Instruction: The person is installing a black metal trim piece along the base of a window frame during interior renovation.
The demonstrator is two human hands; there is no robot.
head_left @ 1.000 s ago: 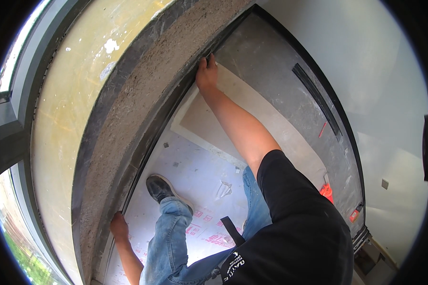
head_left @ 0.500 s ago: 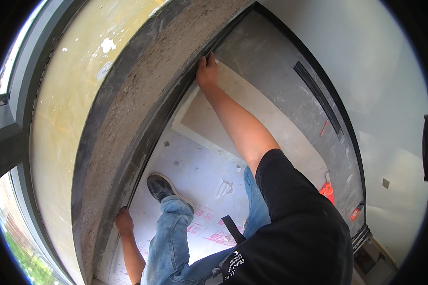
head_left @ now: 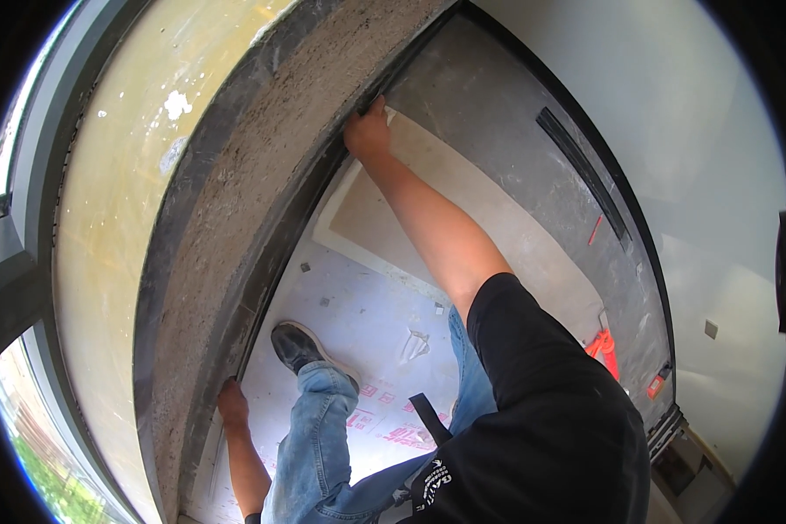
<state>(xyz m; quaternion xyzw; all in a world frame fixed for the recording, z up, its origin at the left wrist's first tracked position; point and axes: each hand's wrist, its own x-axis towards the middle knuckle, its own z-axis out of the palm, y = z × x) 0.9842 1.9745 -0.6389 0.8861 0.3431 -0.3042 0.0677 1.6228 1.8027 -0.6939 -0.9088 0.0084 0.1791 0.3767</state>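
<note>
Plainly, the long, narrow black strip [head_left: 313,210] at the foot of the rough brown wall band [head_left: 236,175] passes both hands, its long axis running obliquely from the person's near left side toward the far corner. The bare right hand [head_left: 368,131] is at the strip's farther stretch, fingers bent against it; the bare left hand [head_left: 233,404] is at its nearer stretch. Whether either grips or merely presses, I cannot tell. One dark, pale-soled shoe [head_left: 297,348] stands beside the strip, between them.

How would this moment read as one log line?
left hand: at dark wall-base strip, lower in view; right hand: same strip, higher in view; grip: partly hidden, unclear; black trim pieces: on grey floor
</note>
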